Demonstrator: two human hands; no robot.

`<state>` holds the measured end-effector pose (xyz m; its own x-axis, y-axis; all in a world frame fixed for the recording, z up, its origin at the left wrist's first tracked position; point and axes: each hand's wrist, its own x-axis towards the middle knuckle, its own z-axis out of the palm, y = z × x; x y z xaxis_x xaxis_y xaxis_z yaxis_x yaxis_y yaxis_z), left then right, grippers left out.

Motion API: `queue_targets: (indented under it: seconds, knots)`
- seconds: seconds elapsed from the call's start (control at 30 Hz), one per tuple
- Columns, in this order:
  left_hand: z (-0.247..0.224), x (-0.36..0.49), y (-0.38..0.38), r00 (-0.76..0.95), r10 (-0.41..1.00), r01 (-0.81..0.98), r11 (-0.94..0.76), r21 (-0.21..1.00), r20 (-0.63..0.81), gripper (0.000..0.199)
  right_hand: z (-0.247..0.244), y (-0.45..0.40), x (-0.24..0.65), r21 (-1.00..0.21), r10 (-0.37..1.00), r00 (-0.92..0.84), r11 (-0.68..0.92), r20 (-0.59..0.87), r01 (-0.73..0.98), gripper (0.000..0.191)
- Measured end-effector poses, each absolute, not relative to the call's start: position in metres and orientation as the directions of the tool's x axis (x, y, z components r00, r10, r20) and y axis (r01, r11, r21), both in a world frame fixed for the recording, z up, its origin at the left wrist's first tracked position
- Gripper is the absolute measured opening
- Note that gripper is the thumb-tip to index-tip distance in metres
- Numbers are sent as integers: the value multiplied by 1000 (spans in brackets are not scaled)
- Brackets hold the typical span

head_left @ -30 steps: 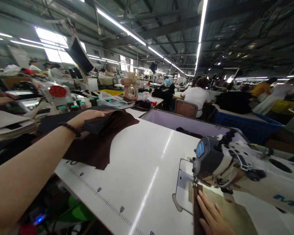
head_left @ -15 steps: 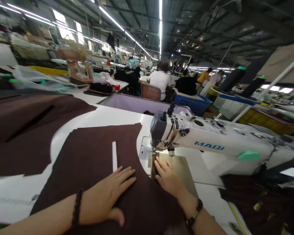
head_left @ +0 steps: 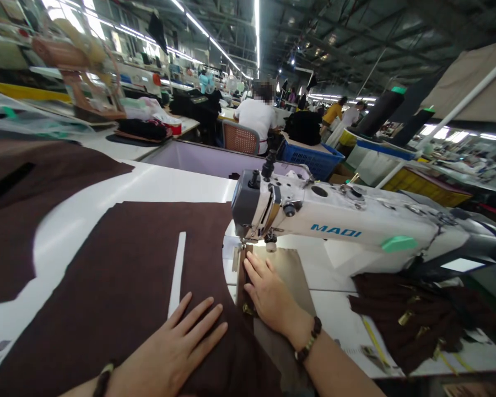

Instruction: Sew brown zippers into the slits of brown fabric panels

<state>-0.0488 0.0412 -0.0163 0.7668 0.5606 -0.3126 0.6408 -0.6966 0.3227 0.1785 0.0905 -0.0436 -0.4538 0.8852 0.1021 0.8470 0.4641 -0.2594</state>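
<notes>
As the head camera looks down, the left hand (head_left: 176, 347) lies flat on a large brown fabric panel (head_left: 103, 270), its fingers spread and pressing from above, with nothing enclosed in them. Most of the panel reaches out from that hand between nine and twelve o'clock, and its curved edge passes at one o'clock, just beside the fingertips. A narrow white band (head_left: 177, 270) starts at the fingers and runs toward twelve; it may be an opening or a laid strip, which I cannot tell from here. The right hand (head_left: 273, 295) is likewise flat and unclenched, fingertips resting on a narrow brown strip (head_left: 241, 275) at its ten o'clock. That strip leads to the presser foot of the sewing machine (head_left: 314, 212) at eleven, just beyond the fingertips. A khaki piece (head_left: 297, 275) lies partly under the right hand and shows at one o'clock. Well apart at three o'clock sits a brown fabric pile (head_left: 413, 325); another brown piece (head_left: 8, 231) lies at the left hand's ten o'clock
</notes>
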Motion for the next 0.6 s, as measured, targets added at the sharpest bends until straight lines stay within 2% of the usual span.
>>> queue_targets:
  seconds: [0.1, 0.23, 0.33, 0.47, 0.6]
  knots:
    - [-18, -63, 48, 830, 510, 555, -721, 415, -224, 70, -45, 91, 178, -257, 884, -459, 467, 93, 846, 47]
    - [-1, -74, 77, 831, 545, 497, -639, 587, -110, 38, -49, 92, 180, -231, 883, -460, 470, 97, 852, 47]
    - [13, -63, 106, 850, 508, 460, -586, 667, -140, 38, -53, 92, 183, -185, 860, -496, 510, 119, 840, 48]
    - [17, -40, 135, 885, 415, 442, -611, 657, -210, 41, -54, 91, 184, -163, 832, -536, 554, 141, 816, 50]
    - [12, -28, 149, 897, 403, 415, -628, 658, -182, 40, -44, 88, 181, -190, 836, -538, 549, 110, 814, 50]
